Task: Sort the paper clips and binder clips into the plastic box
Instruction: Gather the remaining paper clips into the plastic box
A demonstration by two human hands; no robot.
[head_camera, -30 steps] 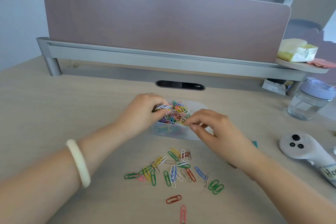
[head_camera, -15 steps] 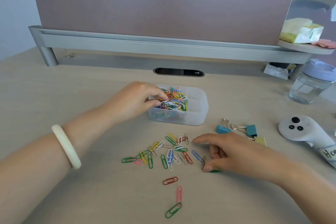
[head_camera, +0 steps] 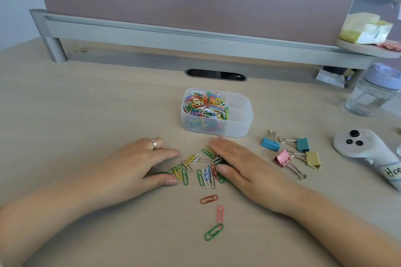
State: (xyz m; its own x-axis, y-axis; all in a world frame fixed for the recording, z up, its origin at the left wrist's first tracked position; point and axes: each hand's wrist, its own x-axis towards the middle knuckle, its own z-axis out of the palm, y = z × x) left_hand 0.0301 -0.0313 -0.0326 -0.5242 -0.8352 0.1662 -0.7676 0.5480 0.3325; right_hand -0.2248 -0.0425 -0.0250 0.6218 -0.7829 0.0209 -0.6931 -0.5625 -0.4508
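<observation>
- Progress on the paper clips looks well past halfway. The plastic box [head_camera: 240, 124] sits on the desk [head_camera: 86, 115] just beyond our hands. Its left compartment is heaped with paper clips [head_camera: 206, 105], and the right-side compartments show nothing inside.
- What is left, we judge, is a loose scatter [head_camera: 202, 172] of clips between our hands and three strays nearer us: red [head_camera: 209, 199], pink [head_camera: 219, 214] and green [head_camera: 213, 232]. Four binder clips [head_camera: 290, 154] lie right of the box, none yet in it.
- Our left hand [head_camera: 138, 165] lies flat on the desk with its fingers straight and close together, holding nothing. Our right hand [head_camera: 245, 165] is flat too, its fingers resting over the scatter's edge and gripping nothing.
- The box is frosted, translucent plastic with rounded corners.
- The paper clips are thin coated wire loops, brightly coloured or white.
- The binder clips are folded painted metal with silvery wire handles.
- The desk is matt with a pale wood grain.
</observation>
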